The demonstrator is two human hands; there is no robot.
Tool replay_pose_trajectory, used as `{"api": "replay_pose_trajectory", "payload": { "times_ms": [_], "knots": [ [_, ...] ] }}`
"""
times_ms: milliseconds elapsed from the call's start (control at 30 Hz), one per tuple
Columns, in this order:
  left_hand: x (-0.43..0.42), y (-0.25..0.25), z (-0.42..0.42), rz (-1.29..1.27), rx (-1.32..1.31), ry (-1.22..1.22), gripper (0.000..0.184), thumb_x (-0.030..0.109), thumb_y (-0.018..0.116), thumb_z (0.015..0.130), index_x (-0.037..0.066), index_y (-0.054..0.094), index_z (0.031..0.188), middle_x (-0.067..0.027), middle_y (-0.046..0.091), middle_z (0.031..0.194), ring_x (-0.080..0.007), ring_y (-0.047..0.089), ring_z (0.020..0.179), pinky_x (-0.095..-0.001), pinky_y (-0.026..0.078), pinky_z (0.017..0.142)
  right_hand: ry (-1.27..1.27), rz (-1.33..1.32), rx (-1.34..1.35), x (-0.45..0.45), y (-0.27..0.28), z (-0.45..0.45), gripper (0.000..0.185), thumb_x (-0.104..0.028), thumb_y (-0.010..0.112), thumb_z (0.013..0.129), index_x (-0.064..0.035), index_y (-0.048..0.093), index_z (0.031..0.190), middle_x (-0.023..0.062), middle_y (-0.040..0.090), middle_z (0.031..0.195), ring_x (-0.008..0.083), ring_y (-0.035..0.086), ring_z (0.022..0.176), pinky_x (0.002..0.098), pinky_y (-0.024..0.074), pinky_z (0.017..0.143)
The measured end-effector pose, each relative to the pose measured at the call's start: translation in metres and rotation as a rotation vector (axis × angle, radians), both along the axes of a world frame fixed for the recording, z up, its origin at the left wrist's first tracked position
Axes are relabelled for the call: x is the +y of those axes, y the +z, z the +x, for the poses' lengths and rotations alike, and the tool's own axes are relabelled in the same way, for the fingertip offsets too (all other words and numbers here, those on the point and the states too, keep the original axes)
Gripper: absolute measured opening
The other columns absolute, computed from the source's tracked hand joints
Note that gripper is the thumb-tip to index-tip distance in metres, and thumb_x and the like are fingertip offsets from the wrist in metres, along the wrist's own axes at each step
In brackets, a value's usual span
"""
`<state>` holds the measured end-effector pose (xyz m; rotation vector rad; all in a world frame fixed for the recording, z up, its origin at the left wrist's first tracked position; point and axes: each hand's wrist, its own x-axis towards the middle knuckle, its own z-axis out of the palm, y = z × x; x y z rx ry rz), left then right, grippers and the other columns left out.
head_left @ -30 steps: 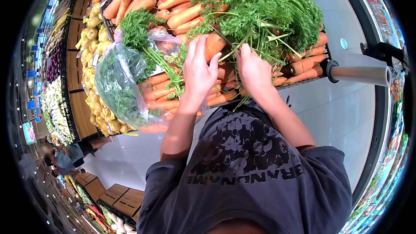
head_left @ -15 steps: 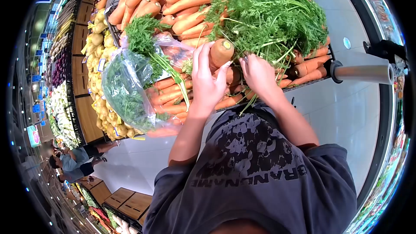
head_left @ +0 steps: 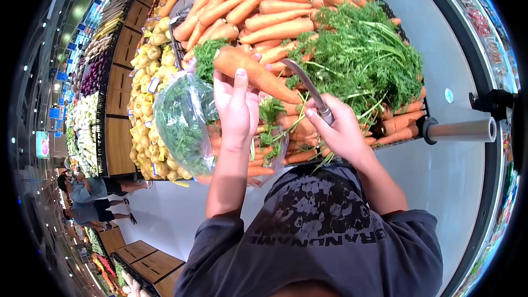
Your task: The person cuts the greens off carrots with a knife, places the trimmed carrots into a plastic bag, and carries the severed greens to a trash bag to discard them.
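In the head view my left hand [head_left: 237, 107] holds a large carrot [head_left: 253, 72] by its thick end, thumb across it, with the thin tip pointing right. My right hand [head_left: 339, 132] is closed around the handle of a curved knife [head_left: 307, 82]. Its blade arcs up and left, close to the carrot. Below my hands lie more carrots, some in a clear plastic bag [head_left: 184, 118] that also contains leafy tops. Cut carrot greens [head_left: 368, 49] are heaped beyond my right hand.
A pile of carrots [head_left: 264, 8] fills the far side of the display. Netted yellow produce [head_left: 151, 88] stands at the left. A plastic bag roll [head_left: 462, 131] juts out at the right. Two people [head_left: 91, 201] stand in the aisle at lower left.
The carrot has swung from end-on to lying slantwise in my left hand, which has turned and moved left. The knife in my right hand has come into sight. My view has shifted slightly.
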<state>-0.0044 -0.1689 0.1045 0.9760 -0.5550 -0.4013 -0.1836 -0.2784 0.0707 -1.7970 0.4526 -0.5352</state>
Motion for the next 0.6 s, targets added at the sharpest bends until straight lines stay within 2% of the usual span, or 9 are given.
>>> {"api": "replay_pose_trajectory", "payload": {
  "times_ms": [33, 100, 133, 267, 367, 400, 433, 500, 600],
  "knots": [
    [-0.003, 0.002, 0.003, -0.044, 0.091, -0.059, 0.044, 0.012, 0.056, 0.106, 0.005, 0.036, 0.144, -0.0200, 0.056, 0.136, -0.0353, 0.061, 0.125, -0.0508, 0.056, 0.103, 0.000, -0.015, -0.010, -0.004, 0.006, 0.010, 0.022, -0.014, 0.071, 0.096, -0.0005, 0.064, 0.111, 0.0124, 0.065, 0.090, 0.0224, 0.065, 0.079, 0.0353, 0.0519, 0.071],
    [-0.010, 0.005, 0.006, -0.092, 0.190, -0.158, 0.041, 0.016, 0.055, 0.107, 0.006, 0.037, 0.143, -0.0220, 0.059, 0.131, -0.0332, 0.065, 0.118, -0.0489, 0.057, 0.101, -0.107, -0.439, -0.306, -0.017, 0.023, 0.032, 0.033, -0.017, 0.076, 0.091, -0.0023, 0.066, 0.119, 0.0148, 0.067, 0.106, 0.0298, 0.070, 0.096, 0.0386, 0.0559, 0.080],
    [-0.016, 0.005, 0.003, -0.081, 0.179, -0.136, 0.039, 0.017, 0.054, 0.108, 0.007, 0.039, 0.142, -0.0209, 0.059, 0.132, -0.0326, 0.064, 0.120, -0.0494, 0.057, 0.101, -0.070, -0.457, -0.218, -0.023, 0.032, 0.037, 0.042, -0.022, 0.079, 0.087, -0.0047, 0.066, 0.123, 0.0140, 0.068, 0.113, 0.0356, 0.070, 0.101, 0.0420, 0.0569, 0.084],
    [-0.040, 0.007, -0.003, -0.114, 0.146, -0.065, 0.041, 0.015, 0.058, 0.106, 0.009, 0.039, 0.143, -0.0167, 0.057, 0.135, -0.0294, 0.061, 0.123, -0.0474, 0.055, 0.103, -0.036, -0.637, -0.020, -0.046, 0.064, 0.061, 0.050, -0.033, 0.082, 0.082, -0.0101, 0.068, 0.124, 0.0136, 0.075, 0.099, 0.0355, 0.073, 0.089, 0.0445, 0.0590, 0.078],
    [-0.052, 0.013, 0.007, -0.151, 0.148, -0.094, 0.039, 0.013, 0.057, 0.107, 0.010, 0.041, 0.142, -0.0130, 0.057, 0.135, -0.0277, 0.060, 0.126, -0.0471, 0.052, 0.106, 0.109, -0.487, 0.110, -0.076, 0.077, 0.086, 0.050, -0.033, 0.084, 0.081, -0.0101, 0.072, 0.124, 0.0169, 0.074, 0.089, 0.0317, 0.074, 0.083, 0.0421, 0.0579, 0.073],
    [-0.053, 0.020, 0.011, -0.158, 0.143, -0.138, 0.039, 0.012, 0.056, 0.107, 0.009, 0.041, 0.143, -0.0118, 0.056, 0.137, -0.0272, 0.058, 0.128, -0.0475, 0.049, 0.110, 0.122, -0.478, 0.011, -0.091, 0.071, 0.096, 0.050, -0.031, 0.084, 0.081, -0.0087, 0.072, 0.125, 0.0177, 0.072, 0.085, 0.0268, 0.072, 0.077, 0.0402, 0.0559, 0.071],
    [-0.054, 0.024, 0.015, -0.165, 0.137, -0.182, 0.039, 0.010, 0.055, 0.107, 0.009, 0.041, 0.143, -0.0105, 0.055, 0.138, -0.0268, 0.056, 0.130, -0.0480, 0.045, 0.113, 0.149, -0.440, 0.005, -0.103, 0.076, 0.105, 0.050, -0.021, 0.085, 0.082, -0.0019, 0.070, 0.125, 0.0075, 0.067, 0.083, 0.0167, 0.057, 0.076, 0.0347, 0.0508, 0.073],
    [-0.050, 0.032, 0.016, -0.053, 0.164, -0.127, 0.056, 0.010, 0.054, 0.107, 0.006, 0.030, 0.157, -0.0139, 0.043, 0.152, -0.0281, 0.042, 0.145, -0.0465, 0.034, 0.122, 0.073, -0.476, 0.038, -0.133, 0.079, 0.125, 0.046, -0.023, 0.085, 0.084, 0.0002, 0.070, 0.121, 0.0049, 0.066, 0.084, 0.0154, 0.057, 0.077, 0.0342, 0.0497, 0.073],
    [-0.033, 0.018, 0.027, 0.183, -0.056, -0.101, 0.062, 0.012, 0.055, 0.106, 0.003, 0.025, 0.160, -0.0190, 0.034, 0.160, -0.0300, 0.038, 0.148, -0.0420, 0.035, 0.123, 0.024, -0.524, 0.108, -0.198, 0.073, 0.165, 0.043, -0.029, 0.084, 0.086, 0.0014, 0.069, 0.113, 0.0025, 0.064, 0.083, 0.0128, 0.057, 0.077, 0.0331, 0.0492, 0.072]
  ]
}}
